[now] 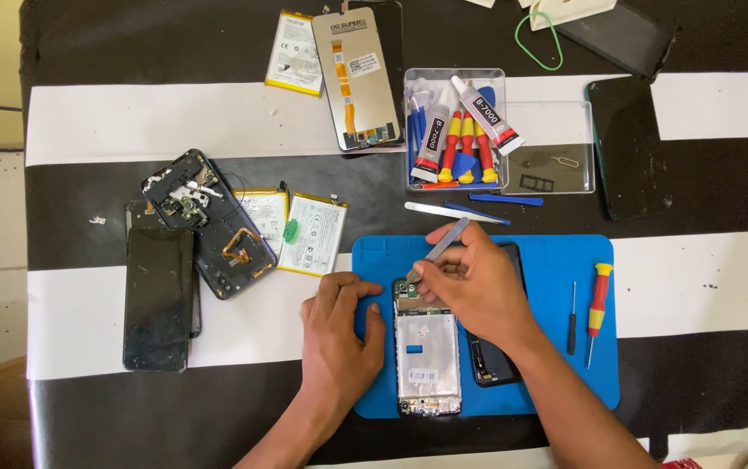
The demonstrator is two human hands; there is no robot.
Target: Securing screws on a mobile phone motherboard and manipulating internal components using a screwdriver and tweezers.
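Pinching metal tweezers in right hand, tips at opened phone frame top; left hand flat, ungripping, steadying blue mat.

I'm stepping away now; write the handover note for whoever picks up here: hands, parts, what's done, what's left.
Left hand: flat on the edge of the blue mat, fingers steadying the opened phone.
Right hand: pinching metal tweezers, tip at the phone's top end.
Done: the phone lies opened, its inner plate exposed; a dark panel lies beside it, partly under the right hand.
Left: the work at the top end is unfinished. The red-handled screwdriver lies on the mat's right side, the glue tubes in the clear box.
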